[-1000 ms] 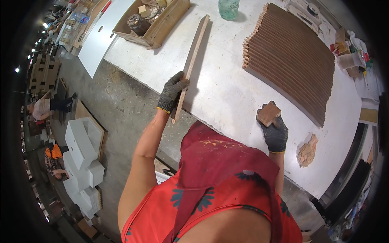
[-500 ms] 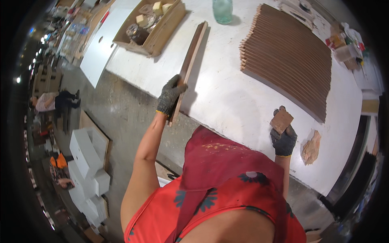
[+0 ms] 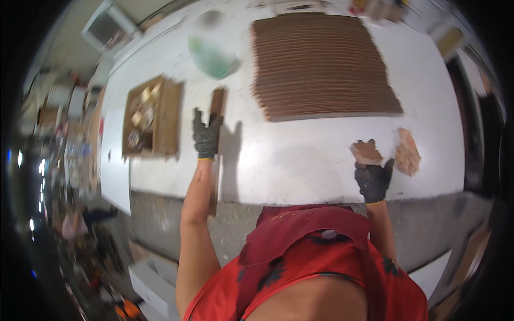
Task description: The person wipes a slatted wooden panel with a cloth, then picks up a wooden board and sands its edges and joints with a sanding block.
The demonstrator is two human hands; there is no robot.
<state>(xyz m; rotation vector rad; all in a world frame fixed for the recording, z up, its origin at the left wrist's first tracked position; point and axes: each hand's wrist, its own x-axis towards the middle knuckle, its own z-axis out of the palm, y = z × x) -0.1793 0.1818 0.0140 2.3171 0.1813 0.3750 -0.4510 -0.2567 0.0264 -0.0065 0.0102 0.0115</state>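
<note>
My left hand (image 3: 205,136), in a dark knitted glove with a yellow cuff edge, grips a long brown wooden strip (image 3: 218,101). The strip points away from me, and its near end passes beside my forearm beyond the table's front edge. On the right, my gloved right hand (image 3: 373,181) holds a small, flat brown block (image 3: 367,152) at its fingers, thumb out to the side. Just right of that hand, a crumpled tan piece (image 3: 408,152) lies on the white table (image 3: 300,160). Many similar brown strips (image 3: 324,67) lie side by side at the back.
A brown open box (image 3: 170,117) with yellowish blocks and other pieces stands on the left of the table. Behind the strip is a blurred, greenish clear container (image 3: 209,59). White panels stand on the floor at lower left, where a person (image 3: 75,223) shows blurred.
The whole view has turned, so the table's front edge now runs nearly level. The held strip has swung to point straight away from me. Both hands keep hold of their things.
</note>
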